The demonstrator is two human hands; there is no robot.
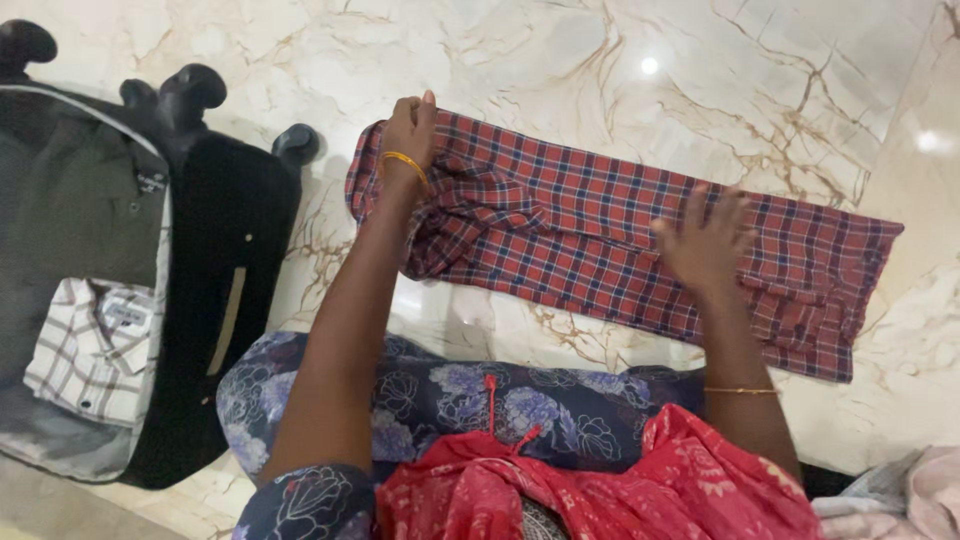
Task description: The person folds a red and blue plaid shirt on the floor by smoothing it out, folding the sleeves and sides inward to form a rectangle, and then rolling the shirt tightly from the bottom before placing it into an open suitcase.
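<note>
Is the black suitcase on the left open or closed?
Open. The black suitcase has its inside showing, with a folded white checked shirt and a dark olive shirt lying in it.

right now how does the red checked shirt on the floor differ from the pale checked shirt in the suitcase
The red checked shirt is red and dark blue; the pale checked shirt is white with brown lines. The red one lies stretched out long on the marble floor; the pale one is folded compact inside the open black suitcase. The left hand and right hand press on the red one; nothing touches the pale one. Both are checked.
</note>
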